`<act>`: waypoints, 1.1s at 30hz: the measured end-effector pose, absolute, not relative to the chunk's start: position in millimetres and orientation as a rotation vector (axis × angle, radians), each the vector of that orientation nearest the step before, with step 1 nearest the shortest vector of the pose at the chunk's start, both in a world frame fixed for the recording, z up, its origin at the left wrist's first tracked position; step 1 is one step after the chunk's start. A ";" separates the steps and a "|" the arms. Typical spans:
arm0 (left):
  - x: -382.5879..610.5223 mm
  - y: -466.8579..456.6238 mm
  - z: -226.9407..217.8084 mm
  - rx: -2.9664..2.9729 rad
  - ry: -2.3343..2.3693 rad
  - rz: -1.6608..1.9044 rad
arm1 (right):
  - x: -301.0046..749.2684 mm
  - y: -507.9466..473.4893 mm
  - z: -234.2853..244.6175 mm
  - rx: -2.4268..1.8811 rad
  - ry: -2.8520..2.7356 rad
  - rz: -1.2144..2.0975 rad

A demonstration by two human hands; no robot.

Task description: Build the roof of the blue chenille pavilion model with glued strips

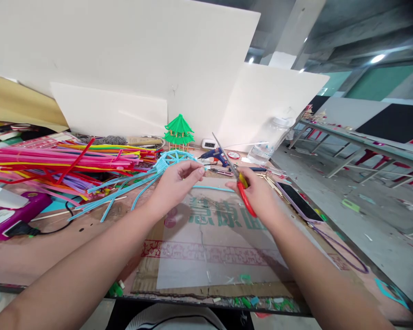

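Observation:
My right hand (258,195) grips a pair of scissors (242,190) with red and yellow handles, blades pointing up and away. My left hand (177,183) is closed in a pinch, thumb against fingers. A tiny pale bit shows by its fingertips, too small to name. Just behind that hand stands a light-blue pipe-cleaner frame (175,156), with long loose blue strands (124,185) trailing left. A separate blue pipe cleaner (213,188) lies flat between the hands. Farther back rises a green tiered roof model (179,130) on thin sticks.
Bundles of coloured pipe cleaners (65,160) cover the left side, near a purple device (24,215). A blue glue gun (215,156), a small digital clock (209,144) and a water jar (270,140) stand behind. A phone (299,201) lies right, beside a translucent sheet (223,266) on cardboard.

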State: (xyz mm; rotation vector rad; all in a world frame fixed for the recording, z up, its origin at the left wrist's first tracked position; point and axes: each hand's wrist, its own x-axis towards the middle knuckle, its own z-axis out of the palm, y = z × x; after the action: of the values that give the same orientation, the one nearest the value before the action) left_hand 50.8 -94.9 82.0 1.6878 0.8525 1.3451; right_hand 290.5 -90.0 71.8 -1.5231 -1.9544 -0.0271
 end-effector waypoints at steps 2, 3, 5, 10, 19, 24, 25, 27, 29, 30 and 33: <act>50.8 -90.6 78.4 1.672 0.874 1.331 | 313.8 -75.1 71.1 -1.592 -1.998 -0.069; 50.7 -88.1 76.4 1.662 0.888 1.317 | 326.5 -67.7 68.5 -1.623 -2.054 -0.080; 50.1 -83.4 72.8 1.654 0.928 1.272 | 351.0 -55.0 59.8 -1.717 -2.191 -0.064; 46.3 -75.8 67.3 1.687 1.035 1.157 | 388.2 -40.3 37.2 -1.813 -2.233 -0.046; 40.4 -69.9 62.0 1.951 1.190 1.118 | 334.3 -54.3 30.3 -1.714 -2.223 -0.312; 41.2 -74.6 65.1 1.993 1.225 1.097 | 300.7 -55.8 18.2 -1.469 -2.340 -0.395; 41.6 -75.8 65.8 1.995 1.231 1.093 | 298.9 -55.1 16.5 -1.472 -2.352 -0.399; 42.4 -77.2 66.3 2.008 1.238 1.087 | 298.3 -55.1 15.6 -1.483 -2.364 -0.409; 43.1 -77.7 65.9 2.027 1.247 1.073 | 299.9 -58.5 18.9 -1.487 -2.378 -0.432; 43.5 -77.9 65.6 2.041 1.258 1.062 | 300.9 -61.5 22.1 -1.487 -2.387 -0.443; 44.7 -80.6 65.6 2.090 1.292 1.029 | 302.8 -73.1 36.3 -1.466 -2.397 -0.528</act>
State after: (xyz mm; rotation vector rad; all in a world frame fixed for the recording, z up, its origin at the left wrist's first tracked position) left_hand 44.7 -80.6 65.6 2.0899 1.2923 1.0291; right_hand 302.8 -73.1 36.3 -1.4658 -2.3974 -0.5276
